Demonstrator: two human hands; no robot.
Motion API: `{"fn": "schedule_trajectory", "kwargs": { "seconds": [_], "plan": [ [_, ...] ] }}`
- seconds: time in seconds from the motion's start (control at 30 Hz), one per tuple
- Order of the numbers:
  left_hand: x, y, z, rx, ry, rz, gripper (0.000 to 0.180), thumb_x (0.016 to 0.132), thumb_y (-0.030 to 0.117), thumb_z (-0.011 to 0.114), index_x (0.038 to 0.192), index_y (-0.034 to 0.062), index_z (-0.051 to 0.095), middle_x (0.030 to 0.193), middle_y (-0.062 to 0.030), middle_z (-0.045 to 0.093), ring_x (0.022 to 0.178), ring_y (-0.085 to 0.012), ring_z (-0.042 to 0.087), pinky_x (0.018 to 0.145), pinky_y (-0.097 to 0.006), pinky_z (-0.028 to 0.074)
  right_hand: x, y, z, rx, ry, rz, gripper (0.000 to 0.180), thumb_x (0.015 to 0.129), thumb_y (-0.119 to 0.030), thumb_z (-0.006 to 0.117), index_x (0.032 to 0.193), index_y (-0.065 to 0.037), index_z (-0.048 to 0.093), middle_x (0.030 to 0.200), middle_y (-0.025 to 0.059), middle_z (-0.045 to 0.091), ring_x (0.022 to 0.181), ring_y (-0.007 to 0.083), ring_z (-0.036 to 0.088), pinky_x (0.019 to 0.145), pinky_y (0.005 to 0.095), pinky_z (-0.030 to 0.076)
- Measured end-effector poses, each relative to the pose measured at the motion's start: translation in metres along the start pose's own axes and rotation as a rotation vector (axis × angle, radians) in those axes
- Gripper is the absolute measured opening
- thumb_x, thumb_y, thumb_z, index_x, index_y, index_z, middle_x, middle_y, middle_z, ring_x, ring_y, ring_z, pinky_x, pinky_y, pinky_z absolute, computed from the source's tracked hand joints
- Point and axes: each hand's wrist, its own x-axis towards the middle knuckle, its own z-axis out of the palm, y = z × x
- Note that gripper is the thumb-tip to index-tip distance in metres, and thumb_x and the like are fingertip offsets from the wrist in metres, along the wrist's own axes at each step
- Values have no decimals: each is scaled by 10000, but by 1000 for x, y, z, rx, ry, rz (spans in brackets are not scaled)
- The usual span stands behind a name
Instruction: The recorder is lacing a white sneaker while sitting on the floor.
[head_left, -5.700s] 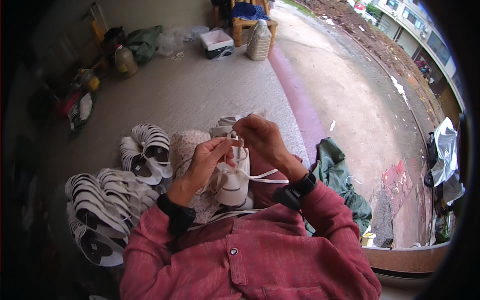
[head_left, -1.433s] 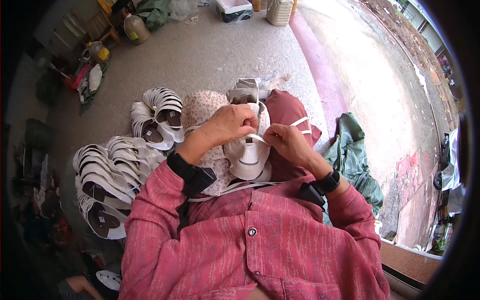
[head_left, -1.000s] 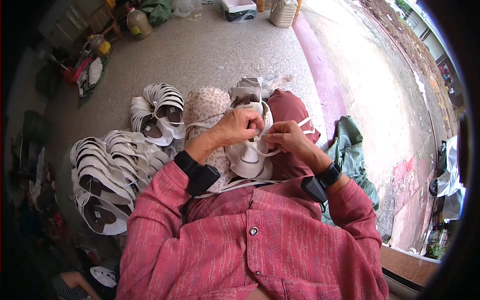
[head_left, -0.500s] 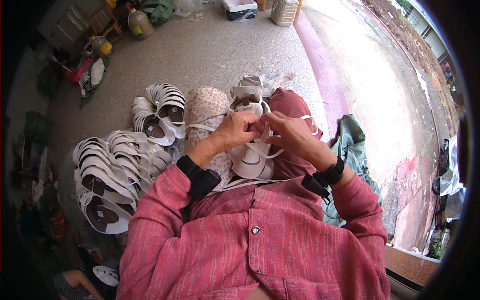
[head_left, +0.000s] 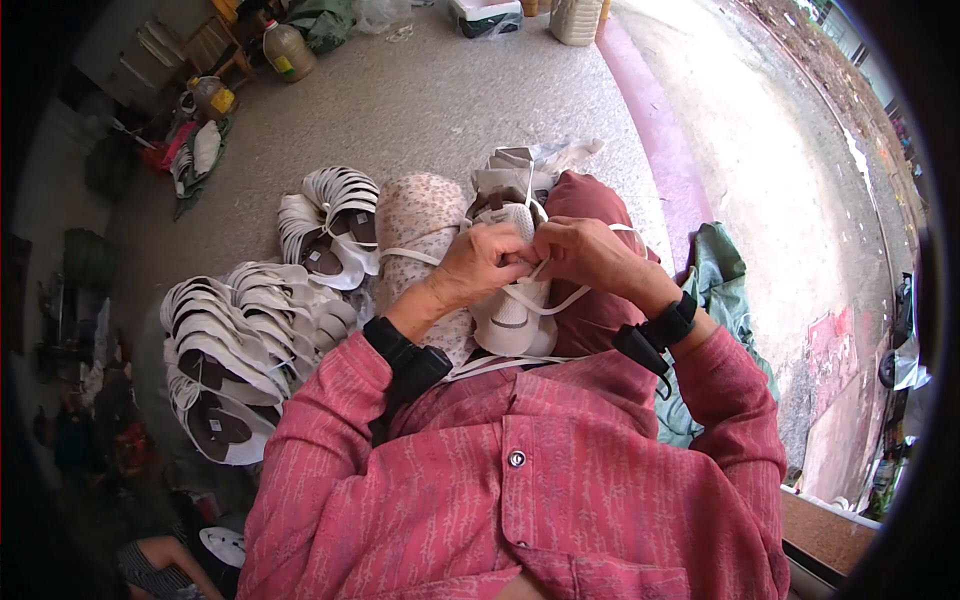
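Observation:
Between my knees rests a white shoe upper, its toe toward me and its brown-lined opening away from me. Over its middle, my left hand pinches a white shoelace with thumb and forefinger. Close against it, my right hand has its fingers closed on the same white shoelace. One loop of the lace hangs below my right hand, and another length lies over my left leg. My fingers hide the exact spot where the lace meets the upper.
Bundled white shoe uppers lie at my left, with another bundle beyond them. A green cloth lies by my right leg. Bottles and a white box stand on the far floor. Someone's arm shows at lower left.
The whole view has shifted slightly, so things sit a little further right. My hands have come closer together over the upper, fingers still closed on the lace.

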Motion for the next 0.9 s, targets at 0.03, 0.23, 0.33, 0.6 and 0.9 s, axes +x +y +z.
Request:
{"fn": "schedule_trajectory", "kwargs": {
  "seconds": [0.03,0.23,0.33,0.6,0.9],
  "plan": [
    [2,1,-1,75,-9,49,84,747,132,710,811,79,696,797,-61,624,750,-226,620,660,-335,493,-1,1,2,-19,33,-18,272,691,-172,776,832,-65,570,791,100,614,741,325,618,648,423,476],
    [8,16,1,425,-46,199,101,779,134,668,816,55,617,824,-76,563,768,-262,609,675,-373,492,-3,7,1,-19,42,-47,287,683,-208,788,811,-71,570,763,93,609,734,316,615,644,413,473],
    [13,21,7,553,-3,310,82,771,106,622,812,44,587,818,-87,531,750,-270,596,666,-391,494,-4,7,-4,-54,52,-55,292,684,-219,791,816,-77,572,754,87,610,735,316,617,648,411,472],
    [4,27,-11,630,60,436,56,750,73,569,800,47,567,765,-90,506,712,-264,570,643,-349,486,3,-5,-16,-15,-41,30,312,693,-236,793,831,-75,564,763,89,614,761,323,619,662,421,466],
    [-68,-60,-318,1270,547,-159,128,864,200,585,863,92,654,937,-107,613,862,-332,613,715,-439,486,9,-5,-14,11,-109,2,197,869,-235,631,925,-66,545,874,110,615,807,352,611,673,442,468]
  ]
}}
